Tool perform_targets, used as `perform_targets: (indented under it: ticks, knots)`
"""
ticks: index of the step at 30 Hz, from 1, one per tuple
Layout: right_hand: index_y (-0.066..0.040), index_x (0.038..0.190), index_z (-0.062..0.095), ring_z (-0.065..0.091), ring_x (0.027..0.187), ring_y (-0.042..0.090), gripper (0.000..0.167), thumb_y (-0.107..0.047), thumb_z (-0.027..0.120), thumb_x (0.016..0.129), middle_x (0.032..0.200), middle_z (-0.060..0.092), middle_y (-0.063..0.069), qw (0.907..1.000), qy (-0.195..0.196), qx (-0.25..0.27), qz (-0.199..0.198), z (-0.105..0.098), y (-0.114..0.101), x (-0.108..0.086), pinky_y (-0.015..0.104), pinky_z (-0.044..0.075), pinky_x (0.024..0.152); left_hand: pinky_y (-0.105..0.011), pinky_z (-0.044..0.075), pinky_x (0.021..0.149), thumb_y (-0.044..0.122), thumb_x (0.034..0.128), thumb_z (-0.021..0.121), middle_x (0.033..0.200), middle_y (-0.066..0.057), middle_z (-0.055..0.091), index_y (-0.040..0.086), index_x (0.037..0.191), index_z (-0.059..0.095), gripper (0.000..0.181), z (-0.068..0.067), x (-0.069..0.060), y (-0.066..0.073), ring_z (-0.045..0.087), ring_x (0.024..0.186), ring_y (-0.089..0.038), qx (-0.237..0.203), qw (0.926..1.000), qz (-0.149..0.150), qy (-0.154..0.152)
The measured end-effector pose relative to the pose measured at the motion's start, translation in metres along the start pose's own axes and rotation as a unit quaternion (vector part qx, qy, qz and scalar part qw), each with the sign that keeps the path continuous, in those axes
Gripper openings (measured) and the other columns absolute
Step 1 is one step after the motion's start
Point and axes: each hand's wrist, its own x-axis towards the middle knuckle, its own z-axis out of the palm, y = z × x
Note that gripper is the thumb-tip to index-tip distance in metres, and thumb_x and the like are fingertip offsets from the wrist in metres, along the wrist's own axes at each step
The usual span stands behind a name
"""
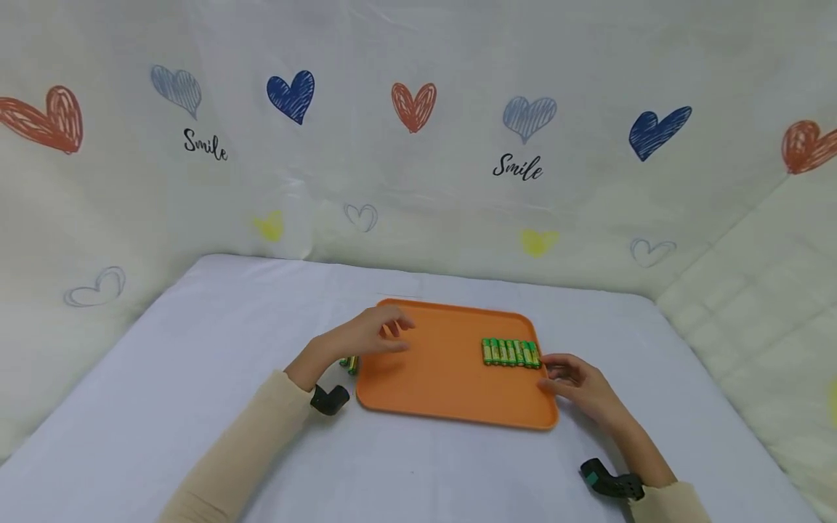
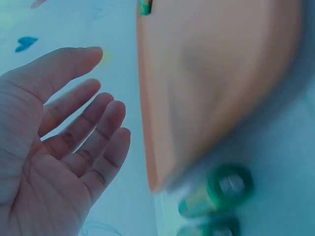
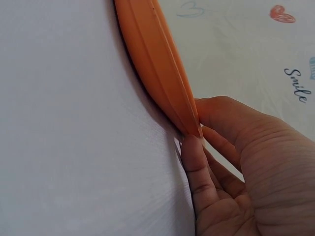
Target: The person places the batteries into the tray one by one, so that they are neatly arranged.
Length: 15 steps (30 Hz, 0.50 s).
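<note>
An orange tray [image 1: 445, 388] lies on the white-covered table. A row of several green batteries [image 1: 510, 352] stands side by side along its right part. My right hand [image 1: 582, 388] is at the tray's right edge, and in the right wrist view its thumb and fingers pinch the rim [image 3: 157, 64]. Over the tray's left part my left hand [image 1: 379, 330] hovers with loosely bent fingers and nothing in them. Just outside the left edge lie more batteries [image 1: 353, 365], partly hidden by the left wrist; the left wrist view shows two of these batteries [image 2: 216, 194], blurred.
A white cloth [image 1: 229, 341] covers the table around the tray. Behind it hangs a pale backdrop [image 1: 418, 181] with hearts and the word Smile. Each wrist wears a black camera strap, such as the right strap [image 1: 611, 481].
</note>
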Motion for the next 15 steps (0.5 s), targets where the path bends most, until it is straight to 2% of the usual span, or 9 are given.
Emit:
perform_targets:
  ticks: [10,15]
  knots:
    - [-0.001,0.129,0.057,0.059,0.088,0.002,0.049,-0.022,0.075,0.088,0.111,0.062,0.014,1.0000,0.002,0.002,0.000,0.000,0.003,0.000,0.020,0.050,0.074,-0.030,0.050,0.079,0.021,0.0912,0.070,0.114,-0.011,0.063,0.001,0.121,0.062,0.037,-0.021,-0.047,-0.020,0.059,0.097,-0.021,0.015,0.9988,-0.033,0.031]
    - [-0.001,0.129,0.056,0.059,0.087,0.002,0.050,-0.021,0.075,0.088,0.111,0.062,0.013,1.0000,0.003,0.002,-0.006,0.000,0.003,0.000,0.020,0.050,0.074,-0.030,0.050,0.080,0.021,0.0912,0.070,0.117,-0.012,0.061,0.001,0.120,0.062,0.037,-0.026,-0.061,-0.027,0.058,0.097,-0.021,0.019,0.9973,-0.059,0.039]
